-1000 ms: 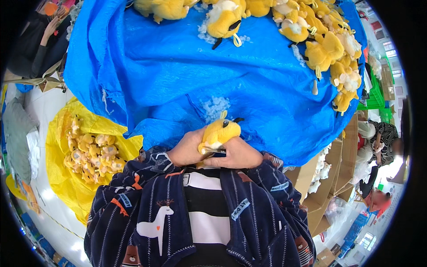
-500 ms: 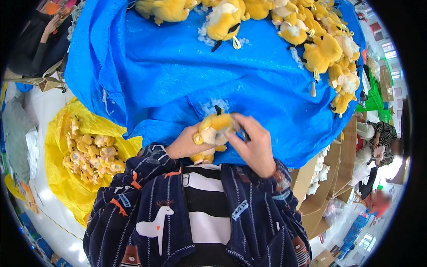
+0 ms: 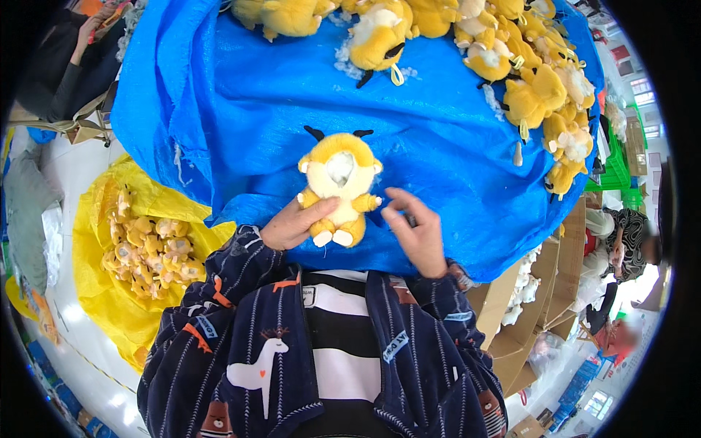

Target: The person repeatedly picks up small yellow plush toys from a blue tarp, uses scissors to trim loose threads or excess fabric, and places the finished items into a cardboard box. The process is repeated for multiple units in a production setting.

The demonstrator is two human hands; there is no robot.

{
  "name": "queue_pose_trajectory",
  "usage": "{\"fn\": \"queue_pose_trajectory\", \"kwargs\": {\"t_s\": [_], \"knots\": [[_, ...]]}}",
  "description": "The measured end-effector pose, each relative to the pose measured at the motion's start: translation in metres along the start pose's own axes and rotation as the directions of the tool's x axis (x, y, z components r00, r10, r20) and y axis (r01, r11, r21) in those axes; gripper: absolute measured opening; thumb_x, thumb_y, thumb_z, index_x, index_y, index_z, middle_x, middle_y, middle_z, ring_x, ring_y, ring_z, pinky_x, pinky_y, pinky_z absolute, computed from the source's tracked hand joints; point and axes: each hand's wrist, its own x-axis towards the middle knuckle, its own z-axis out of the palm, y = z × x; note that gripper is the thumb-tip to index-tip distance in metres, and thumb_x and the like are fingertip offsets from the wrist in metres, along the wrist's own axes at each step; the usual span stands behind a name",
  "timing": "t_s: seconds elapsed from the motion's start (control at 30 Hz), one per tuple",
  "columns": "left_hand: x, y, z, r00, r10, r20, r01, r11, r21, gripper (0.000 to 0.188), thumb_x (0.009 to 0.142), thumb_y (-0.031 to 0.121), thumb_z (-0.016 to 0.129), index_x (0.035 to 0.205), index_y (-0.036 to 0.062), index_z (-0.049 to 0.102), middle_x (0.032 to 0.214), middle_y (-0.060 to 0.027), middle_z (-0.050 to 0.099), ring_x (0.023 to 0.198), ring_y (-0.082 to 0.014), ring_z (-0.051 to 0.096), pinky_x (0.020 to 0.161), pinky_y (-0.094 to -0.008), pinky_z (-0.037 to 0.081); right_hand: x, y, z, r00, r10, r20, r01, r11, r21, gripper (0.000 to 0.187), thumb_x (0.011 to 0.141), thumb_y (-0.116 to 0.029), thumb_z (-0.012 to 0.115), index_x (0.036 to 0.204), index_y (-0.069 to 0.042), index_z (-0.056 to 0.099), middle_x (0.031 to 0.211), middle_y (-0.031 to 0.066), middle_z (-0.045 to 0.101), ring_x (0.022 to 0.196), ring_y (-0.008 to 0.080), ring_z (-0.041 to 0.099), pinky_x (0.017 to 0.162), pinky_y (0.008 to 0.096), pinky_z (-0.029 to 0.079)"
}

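A yellow plush toy (image 3: 337,208) with a cream belly and black horns lies face up on the blue sheet in front of me. Its face has an opening where white stuffing (image 3: 339,168) shows. My left hand (image 3: 296,223) grips its lower body, thumb over the belly and fingers underneath. Just right of the toy, apart from it, is my right hand (image 3: 416,230). Its thumb and index finger point toward the toy's arm, while the other fingers curl around something small and dark that I cannot make out.
More yellow plush toys (image 3: 537,95) lie along the far and right side of the blue sheet (image 3: 277,102). At the left, a yellow bag (image 3: 95,270) holds many small plush pieces (image 3: 150,255). Cardboard boxes (image 3: 522,343) stand at the right; other people are farther off.
The toy, tilted and bunched between both hands before, now lies flat and upright, facing up. My right hand has moved off it to the right; my left still holds it.
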Motion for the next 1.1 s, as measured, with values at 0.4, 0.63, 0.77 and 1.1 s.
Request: {"fn": "queue_pose_trajectory", "kwargs": {"t_s": [0.4, 0.63, 0.77, 1.1], "knots": [[0.019, -0.02, 0.009, 0.93, 0.201, -0.307, -0.171, 0.978, 0.121, 0.039, 0.085, 0.008, 0.065, 0.121, 0.0012, 0.049, 0.113, -0.0076, 0.059, 0.102, -0.0145, 0.058, 0.086, -0.0274, 0.048, 0.013, 0.011, 0.036, 0.966, 0.197, -0.17, -0.154, 0.959, 0.237, 0.013, 0.085, -0.009, 0.062, 0.093, 0.001, 0.061, 0.07, 0.0046, 0.062, 0.053, 0.0079, 0.052, 0.047, 0.0221, 0.04], [0.024, -0.01, 0.008, 0.936, 0.026, -0.35, -0.143, 0.939, -0.312, 0.038, 0.091, 0.019, 0.058, 0.123, 0.0016, 0.049, 0.114, -0.0089, 0.06, 0.102, -0.0178, 0.06, 0.084, -0.0313, 0.05, -0.001, 0.001, 0.029, 0.951, 0.285, -0.117, -0.203, 0.865, 0.458, 0.017, 0.089, -0.009, 0.057, 0.101, 0.002, 0.061, 0.077, 0.004, 0.063, 0.055, 0.0034, 0.049, 0.047, 0.0195, 0.038], [0.027, -0.013, 0.001, 0.956, -0.116, -0.269, -0.041, 0.857, -0.514, 0.039, 0.093, 0.029, 0.055, 0.124, 0.0068, 0.049, 0.113, -0.0078, 0.061, 0.099, -0.0192, 0.061, 0.081, -0.0343, 0.051, -0.009, -0.009, 0.034, 0.945, -0.326, -0.021, 0.322, 0.941, -0.102, 0.029, 0.079, -0.003, 0.068, 0.107, -0.002, 0.062, 0.072, 0.0063, 0.06, 0.059, 0.0134, 0.059, 0.054, 0.024, 0.047], [0.027, -0.013, 0.012, 0.975, -0.125, -0.181, -0.014, 0.784, -0.621, 0.04, 0.092, 0.034, 0.056, 0.124, 0.0099, 0.05, 0.115, -0.0064, 0.06, 0.103, -0.0208, 0.059, 0.085, -0.0366, 0.05, -0.003, -0.002, 0.04, 0.828, -0.557, 0.072, 0.529, 0.73, -0.432, 0.045, 0.07, -0.01, 0.076, 0.112, -0.001, 0.06, 0.09, 0.0129, 0.062, 0.076, 0.0269, 0.062, 0.062, 0.0337, 0.05]]}}
